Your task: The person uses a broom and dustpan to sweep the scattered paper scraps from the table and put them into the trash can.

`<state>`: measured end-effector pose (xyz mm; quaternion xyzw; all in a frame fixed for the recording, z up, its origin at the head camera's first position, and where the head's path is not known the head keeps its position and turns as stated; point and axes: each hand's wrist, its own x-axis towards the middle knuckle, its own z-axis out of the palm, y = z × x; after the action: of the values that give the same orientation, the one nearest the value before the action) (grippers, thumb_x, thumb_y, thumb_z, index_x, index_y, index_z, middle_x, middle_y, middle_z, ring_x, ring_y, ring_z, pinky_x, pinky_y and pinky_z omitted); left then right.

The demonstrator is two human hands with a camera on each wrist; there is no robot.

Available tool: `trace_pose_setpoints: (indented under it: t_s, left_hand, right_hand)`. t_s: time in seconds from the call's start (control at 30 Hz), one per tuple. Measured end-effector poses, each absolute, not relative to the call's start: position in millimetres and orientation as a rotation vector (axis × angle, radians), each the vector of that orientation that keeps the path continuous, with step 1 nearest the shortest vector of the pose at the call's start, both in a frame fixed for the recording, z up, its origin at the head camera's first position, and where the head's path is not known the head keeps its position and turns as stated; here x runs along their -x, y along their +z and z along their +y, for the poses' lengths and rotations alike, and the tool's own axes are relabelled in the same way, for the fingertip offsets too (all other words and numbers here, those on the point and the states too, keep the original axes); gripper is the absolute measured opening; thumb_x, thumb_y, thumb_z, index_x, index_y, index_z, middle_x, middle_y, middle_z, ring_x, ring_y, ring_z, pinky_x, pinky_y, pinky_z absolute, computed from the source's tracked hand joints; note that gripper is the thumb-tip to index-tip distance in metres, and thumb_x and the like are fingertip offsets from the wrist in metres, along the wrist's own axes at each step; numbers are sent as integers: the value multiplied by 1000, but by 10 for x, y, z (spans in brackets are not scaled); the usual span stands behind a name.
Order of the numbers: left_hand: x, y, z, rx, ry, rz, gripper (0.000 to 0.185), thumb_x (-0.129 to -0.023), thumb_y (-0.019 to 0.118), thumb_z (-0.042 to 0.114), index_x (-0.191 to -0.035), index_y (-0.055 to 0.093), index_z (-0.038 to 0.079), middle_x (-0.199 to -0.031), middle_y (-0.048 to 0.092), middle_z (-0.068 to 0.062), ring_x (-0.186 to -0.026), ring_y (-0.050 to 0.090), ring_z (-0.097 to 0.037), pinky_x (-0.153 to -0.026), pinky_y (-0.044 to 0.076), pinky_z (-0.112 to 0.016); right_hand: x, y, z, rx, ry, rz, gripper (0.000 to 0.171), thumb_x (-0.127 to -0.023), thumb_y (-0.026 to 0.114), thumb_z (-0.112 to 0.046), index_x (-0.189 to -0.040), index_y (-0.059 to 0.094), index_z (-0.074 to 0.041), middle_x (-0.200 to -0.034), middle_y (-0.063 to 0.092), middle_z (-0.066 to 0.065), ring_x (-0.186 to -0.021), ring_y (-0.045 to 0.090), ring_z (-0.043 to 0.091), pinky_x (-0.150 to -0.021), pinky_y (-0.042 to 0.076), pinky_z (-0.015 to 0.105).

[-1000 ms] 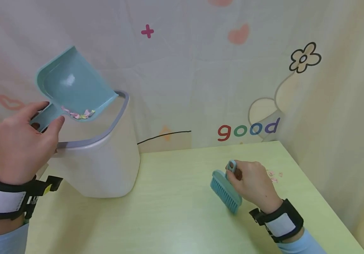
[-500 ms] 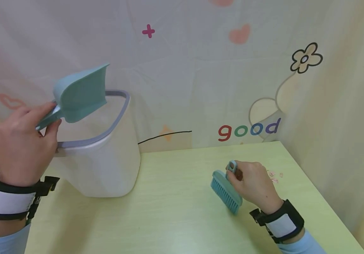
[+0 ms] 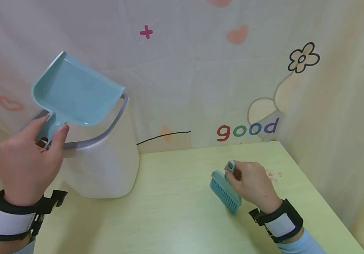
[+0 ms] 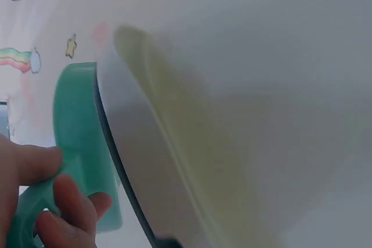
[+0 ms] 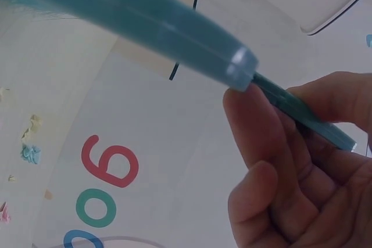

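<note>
My left hand (image 3: pixel 29 158) pinches the handle of a light blue dustpan (image 3: pixel 77 90) above the open white bin (image 3: pixel 105 169). The pan's inner face shows bare in the head view, with its lip near the bin's far right rim. In the left wrist view the dustpan (image 4: pixel 81 120) stands beside the bin wall (image 4: pixel 261 114), thumb and fingers on its handle. At the right of the table, my right hand (image 3: pixel 253 181) grips a blue hand brush (image 3: pixel 225 192) by its handle, bristles downward. The right wrist view shows the brush (image 5: pixel 145 24) close up, fingers around the handle.
Small pink paper scraps (image 3: pixel 272 175) lie on the pale green table (image 3: pixel 169 197) behind my right hand. More scraps, yellow and blue (image 5: pixel 31 154), show in the right wrist view. A printed curtain (image 3: pixel 188 81) hangs behind the table and along its right side.
The dustpan held paper scraps a second ago, then was tipped over the bin; now it is turned back, its face bare. My left hand has come slightly lower. The right hand stays still.
</note>
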<state>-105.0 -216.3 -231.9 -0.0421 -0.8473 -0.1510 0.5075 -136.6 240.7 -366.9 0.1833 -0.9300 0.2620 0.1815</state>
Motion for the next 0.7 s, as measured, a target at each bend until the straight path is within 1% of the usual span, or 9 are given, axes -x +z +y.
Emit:
trace_pose_setpoints:
  t_s: [0.03,0.13,0.2,0.23,0.37,0.43,0.5,0.6,0.7]
  left_hand:
    - [1020,-2345,-2122,116,-370,-2043,39,-89,75,29,-112,75,-3,-67,67,-24,-59,34,16,-51,23,-18]
    - [909,-2425,-1965,182,-384,-2054,32,-89,76,23,-102,73,-6,-58,58,-16,-52,34,1,-47,22,-22]
    - [836,-2501,-1863,228,-412,-2061,26,-88,76,19,-97,71,-5,-56,54,-11,-50,32,0,-46,21,-23]
    - [808,-2548,-1818,251,-432,-2063,25,-88,77,18,-97,71,-5,-55,52,-8,-50,30,0,-45,20,-23]
    - [739,-2789,-1666,358,-507,-2082,25,-86,79,16,-102,73,-3,-58,54,-3,-50,33,0,-45,24,-22]
    - [713,-2923,-1599,407,-540,-2107,24,-86,79,17,-102,73,-1,-59,55,0,-50,34,1,-46,26,-20]
    - [686,-3049,-1529,450,-577,-2131,21,-86,79,18,-99,73,3,-61,55,3,-51,36,2,-47,28,-18]
    - [648,-3222,-1425,490,-594,-2177,19,-84,82,18,-97,71,9,-63,50,9,-53,35,2,-50,30,-17]
    - [638,-3391,-1331,512,-594,-2238,22,-82,85,18,-99,72,13,-64,46,14,-54,35,3,-51,30,-16]
  right_hand:
    - [1366,-3669,2407,-518,741,-2626,13,-92,73,-9,-80,69,-13,-62,56,-6,-56,47,7,-52,36,22]
    - [1366,-3667,2408,-517,744,-2626,13,-92,73,-9,-80,69,-13,-62,56,-6,-56,47,7,-52,37,22]
    - [1368,-3665,2408,-517,747,-2627,13,-92,73,-9,-80,69,-13,-62,57,-6,-56,47,7,-52,37,22]
    - [1371,-3663,2406,-516,748,-2629,13,-92,73,-9,-81,69,-13,-62,57,-6,-56,47,7,-52,37,22]
    - [1377,-3658,2402,-506,746,-2643,14,-92,73,-10,-80,68,-13,-61,55,-6,-56,46,8,-51,35,22]
    - [1378,-3659,2403,-497,749,-2652,13,-92,73,-10,-80,68,-13,-61,55,-5,-56,46,8,-51,35,23]
    - [1378,-3661,2403,-489,755,-2660,12,-92,73,-10,-81,69,-13,-62,56,-5,-56,47,9,-51,36,23]
    - [1380,-3663,2401,-481,762,-2667,10,-93,73,-10,-83,71,-12,-63,57,-5,-57,48,9,-51,37,23]
    - [1384,-3661,2394,-480,757,-2667,10,-93,73,-10,-83,71,-12,-63,57,-4,-57,48,9,-51,37,23]
